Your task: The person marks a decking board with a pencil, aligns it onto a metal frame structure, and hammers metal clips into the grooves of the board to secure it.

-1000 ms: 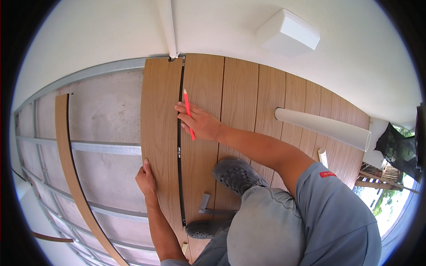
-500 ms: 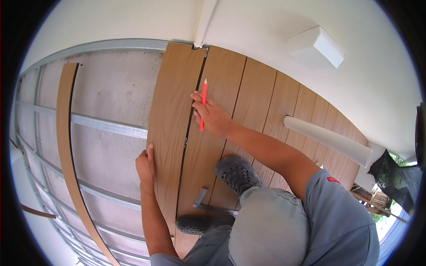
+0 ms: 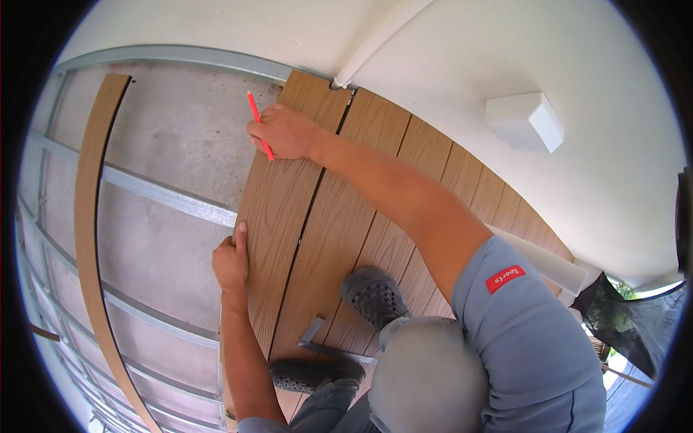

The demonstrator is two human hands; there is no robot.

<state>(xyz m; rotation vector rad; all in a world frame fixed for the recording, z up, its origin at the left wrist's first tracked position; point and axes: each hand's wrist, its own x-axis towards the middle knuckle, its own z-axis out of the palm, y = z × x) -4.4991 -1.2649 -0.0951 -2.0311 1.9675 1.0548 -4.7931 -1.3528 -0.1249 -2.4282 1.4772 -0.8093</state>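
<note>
A wood-grain deck board (image 3: 278, 216) lies at the left end of the laid decking, with a small notch cut in its far end by a white pipe (image 3: 372, 40). My left hand (image 3: 231, 263) grips its left edge, thumb on top and fingers curled over the side. My right hand (image 3: 287, 133) is at the same edge nearer the far end, its fingers bent against it. Held in that hand is a red carpenter's pencil (image 3: 260, 126), its tip pointing away from me. A dark gap runs between this board and the neighbouring one.
A grey metal frame (image 3: 166, 193) over concrete spreads to the left, with a loose narrow board (image 3: 90, 209) across it. A metal square (image 3: 328, 351) lies near my shoes. A white box (image 3: 525, 121) is on the right wall, and a white tube (image 3: 541, 260) rests behind my right arm.
My right hand, with the pencil, has moved left from the gap between the boards to the board's outer edge. My left hand keeps its grip, and the view has shifted slightly.
</note>
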